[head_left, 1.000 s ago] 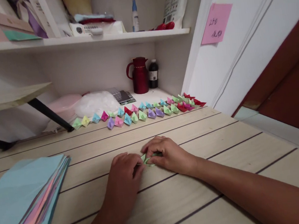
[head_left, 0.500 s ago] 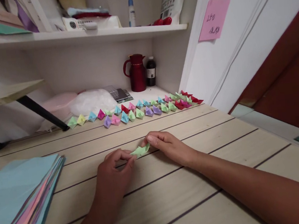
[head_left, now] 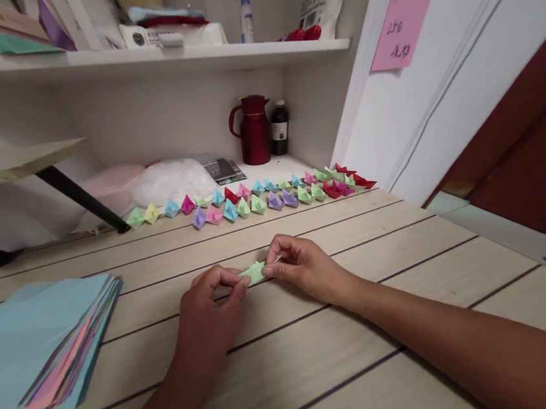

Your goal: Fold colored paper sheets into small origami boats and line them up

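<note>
A small light green paper boat (head_left: 255,272) is held between my two hands, just over the wooden table (head_left: 319,362). My left hand (head_left: 213,302) pinches its left end between thumb and forefinger. On the other side, my right hand (head_left: 303,266) grips the right end, thumb in front and fingers behind, with a tip of green paper showing past the fingers. Beyond the hands stand rows of folded paper boats (head_left: 258,205) in green, blue, pink, purple, yellow and red.
At the left lies a stack of coloured paper (head_left: 42,326), blue on top. Behind the boats are a clear plastic bag (head_left: 173,181), a red jug (head_left: 254,131) and a dark bottle (head_left: 279,129). A black bracket (head_left: 82,198) slants down at the left.
My right thumb and fingers have closed lower on the boat's right end, and its paper looks straighter. The left hand keeps its pinch. The whole view has shifted slightly.
</note>
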The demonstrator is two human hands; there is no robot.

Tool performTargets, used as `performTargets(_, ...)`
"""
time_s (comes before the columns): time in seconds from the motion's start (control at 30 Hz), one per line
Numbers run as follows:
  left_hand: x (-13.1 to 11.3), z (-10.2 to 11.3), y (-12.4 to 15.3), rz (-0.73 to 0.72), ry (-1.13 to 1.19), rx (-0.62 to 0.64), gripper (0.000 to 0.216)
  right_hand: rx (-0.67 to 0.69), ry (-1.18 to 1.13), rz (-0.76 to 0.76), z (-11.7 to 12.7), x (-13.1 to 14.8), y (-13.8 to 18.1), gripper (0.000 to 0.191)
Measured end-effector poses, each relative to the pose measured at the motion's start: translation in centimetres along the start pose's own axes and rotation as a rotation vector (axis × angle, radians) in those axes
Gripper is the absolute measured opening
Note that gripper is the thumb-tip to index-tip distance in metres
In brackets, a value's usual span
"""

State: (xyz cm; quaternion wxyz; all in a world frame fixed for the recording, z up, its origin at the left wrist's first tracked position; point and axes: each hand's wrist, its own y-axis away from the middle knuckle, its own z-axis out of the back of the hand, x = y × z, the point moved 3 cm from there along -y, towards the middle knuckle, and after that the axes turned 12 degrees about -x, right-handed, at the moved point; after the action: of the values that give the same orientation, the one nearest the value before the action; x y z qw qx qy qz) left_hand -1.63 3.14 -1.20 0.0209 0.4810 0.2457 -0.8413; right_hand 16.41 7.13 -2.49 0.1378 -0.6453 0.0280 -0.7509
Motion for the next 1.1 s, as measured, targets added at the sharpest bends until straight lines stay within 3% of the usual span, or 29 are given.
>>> performTargets(0.4, 0.4, -0.5, 0.0, 0.163, 0.078, 0.067, 0.017, -0.010, -0.108, 0.018, -0.7, 0.2, 0.0, 0.025)
performTargets(0.57, 0.9, -1.1, 0.0, 0.204, 0.241, 0.096, 0.022, -0.007, -0.044, 0.002, -0.6, -0.1, -0.1, 0.026)
performTargets(0.77, 0.1, -0.9, 0.0, 0.187, 0.226, 0.104, 0.060, -0.042, 0.289, 0.317, 0.4, 1.7, 0.5, 0.026)
performTargets(0.93, 0.3, -1.0, 0.1, 0.103, 0.153, 0.135, 0.035, -0.025, 0.429, 0.529, 0.5, 2.5, 1.0, 0.020)
performTargets(1.1, 0.7, -1.2, 0.1, 0.061, 0.093, 0.154, 0.013, 0.079, 0.457, 0.701, 0.0, 2.8, 1.4, 0.011)
